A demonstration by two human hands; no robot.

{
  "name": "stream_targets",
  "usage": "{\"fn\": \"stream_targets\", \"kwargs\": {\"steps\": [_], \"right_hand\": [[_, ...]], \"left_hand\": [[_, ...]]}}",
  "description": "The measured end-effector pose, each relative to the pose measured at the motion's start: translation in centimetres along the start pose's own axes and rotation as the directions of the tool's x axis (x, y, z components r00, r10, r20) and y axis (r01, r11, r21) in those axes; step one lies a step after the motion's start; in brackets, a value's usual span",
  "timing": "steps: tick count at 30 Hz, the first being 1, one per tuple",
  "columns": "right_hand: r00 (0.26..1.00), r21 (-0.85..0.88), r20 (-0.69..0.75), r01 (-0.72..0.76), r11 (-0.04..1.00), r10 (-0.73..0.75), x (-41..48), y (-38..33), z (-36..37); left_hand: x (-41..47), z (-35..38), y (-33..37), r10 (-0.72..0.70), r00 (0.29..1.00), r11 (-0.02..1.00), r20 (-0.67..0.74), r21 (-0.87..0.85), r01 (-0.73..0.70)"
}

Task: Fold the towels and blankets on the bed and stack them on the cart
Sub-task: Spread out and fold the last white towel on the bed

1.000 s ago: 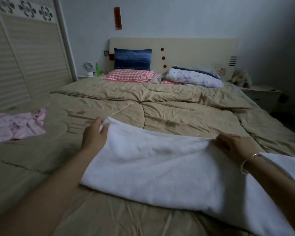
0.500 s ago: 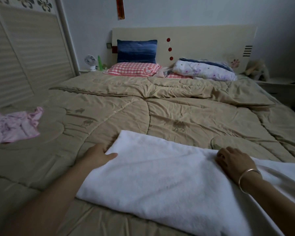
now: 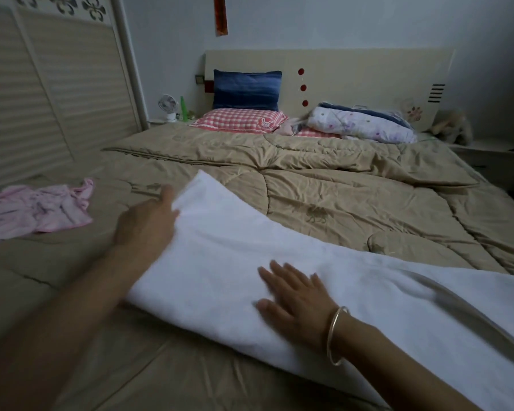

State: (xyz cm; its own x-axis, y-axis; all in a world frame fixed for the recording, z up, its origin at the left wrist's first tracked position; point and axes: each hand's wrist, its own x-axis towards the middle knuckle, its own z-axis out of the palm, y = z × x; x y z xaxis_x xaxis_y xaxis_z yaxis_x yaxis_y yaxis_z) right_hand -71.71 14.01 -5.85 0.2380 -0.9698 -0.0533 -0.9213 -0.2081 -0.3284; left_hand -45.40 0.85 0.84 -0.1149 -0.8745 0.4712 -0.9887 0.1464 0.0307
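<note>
Both hands have moved: the right hand (image 3: 294, 301) now lies flat, fingers spread, mid-way along the white towel (image 3: 235, 262), off its far edge. The left hand (image 3: 147, 223) meets the towel's raised left end, its grip too blurred to tell. With the towel lying across the tan quilt (image 3: 353, 203), a crosswise fold seems next.

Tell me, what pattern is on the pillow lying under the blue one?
Red-and-white checks on the checked pillow, with a small rabbit badge; the head view shows it.

The white towel (image 3: 250, 280) is soft, matt terry cloth. Under it, the tan quilt (image 3: 339, 185) is smooth, faintly sheeny stitched fabric. A shiny metal bangle (image 3: 336, 336) rests on the towel.
</note>
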Motion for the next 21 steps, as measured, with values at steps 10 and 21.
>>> {"fn": "stream_targets", "kwargs": {"steps": [10, 21], "right_hand": [[0.989, -0.245, 0.09, 0.139, 0.96, -0.12, 1.4, -6.4, 7.5], [0.995, -0.205, 0.006, -0.093, 0.974, 0.096, -3.4, -2.2, 5.4]], "left_hand": [[-13.0, 5.2, -12.7, -0.342, 0.922, 0.935, 0.182, 0.166, 0.314], [-17.3, 6.7, 3.6, 0.217, 0.887, 0.976, 0.407, -0.071, -0.206]]}}
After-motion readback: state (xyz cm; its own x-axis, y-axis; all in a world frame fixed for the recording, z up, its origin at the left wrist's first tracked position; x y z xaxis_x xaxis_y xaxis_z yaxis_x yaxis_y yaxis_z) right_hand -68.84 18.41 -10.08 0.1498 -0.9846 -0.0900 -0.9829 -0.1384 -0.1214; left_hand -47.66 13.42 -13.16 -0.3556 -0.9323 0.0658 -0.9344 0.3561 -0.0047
